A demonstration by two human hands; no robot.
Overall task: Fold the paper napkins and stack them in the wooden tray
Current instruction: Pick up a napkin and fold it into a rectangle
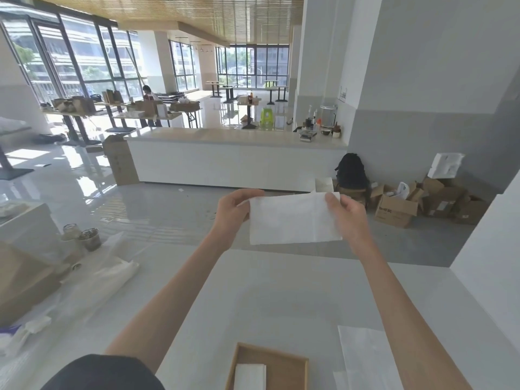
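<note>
I hold a white paper napkin [292, 219] up in the air above the far part of the white table [281, 299]. My left hand [233, 211] pinches its upper left corner and my right hand [347, 215] pinches its upper right corner. The napkin hangs flat, with a vertical crease near its right side. At the bottom edge of the view sits the wooden tray [292, 361], with a folded white napkin [250, 377] lying in its left part. More flat napkins [365, 358] lie on the table to the right of the tray.
On the left of the table lie clear plastic bags [112, 277], a brown cardboard box [25, 282] and two glass jars [84, 237]. A white wall [489, 263] borders the table on the right. Beyond are a white counter [233, 156] and cardboard boxes [399, 206] on the floor.
</note>
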